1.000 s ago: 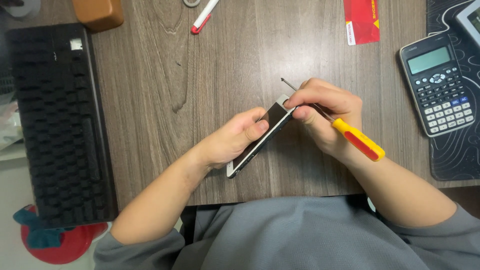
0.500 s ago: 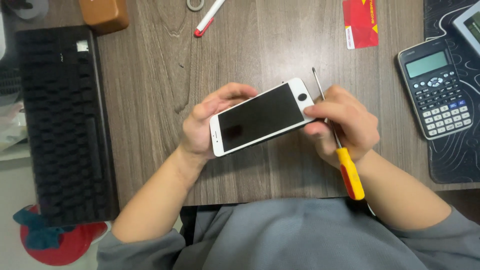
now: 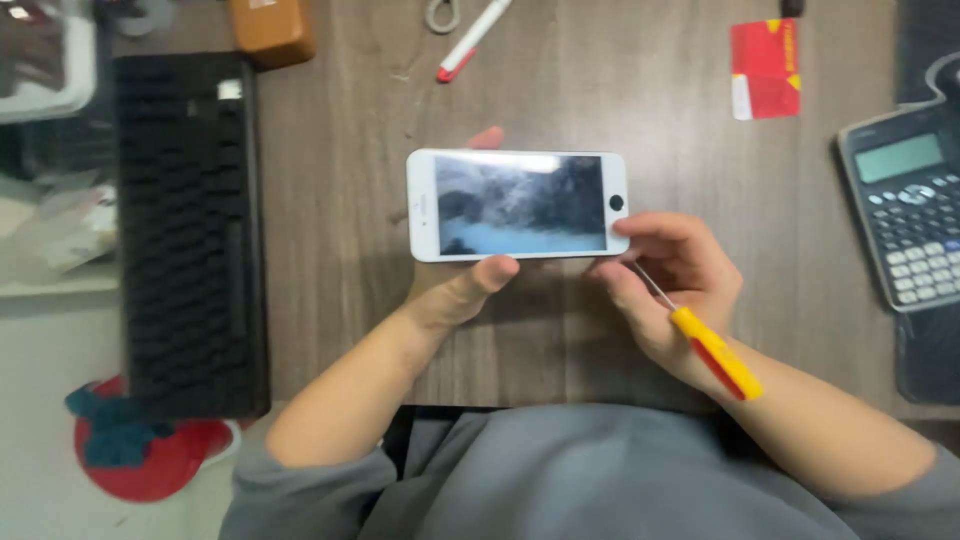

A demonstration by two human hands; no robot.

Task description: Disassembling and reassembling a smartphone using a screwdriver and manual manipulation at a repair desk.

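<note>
The white smartphone [image 3: 517, 204] has turned level, screen up, gripped by the left hand [image 3: 455, 290], while the right hand [image 3: 675, 285] steadies its end and holds the yellow screwdriver [image 3: 712, 350].

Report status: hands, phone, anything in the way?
Left hand grips white phone, screen up, level. Right hand steadies its end, yellow screwdriver tucked in palm. Nothing blocking.

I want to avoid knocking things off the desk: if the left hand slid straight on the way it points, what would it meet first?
Beyond the white phone that the left hand holds, probably the red-and-white pen near the desk's far edge; heights are hard to judge.
</note>
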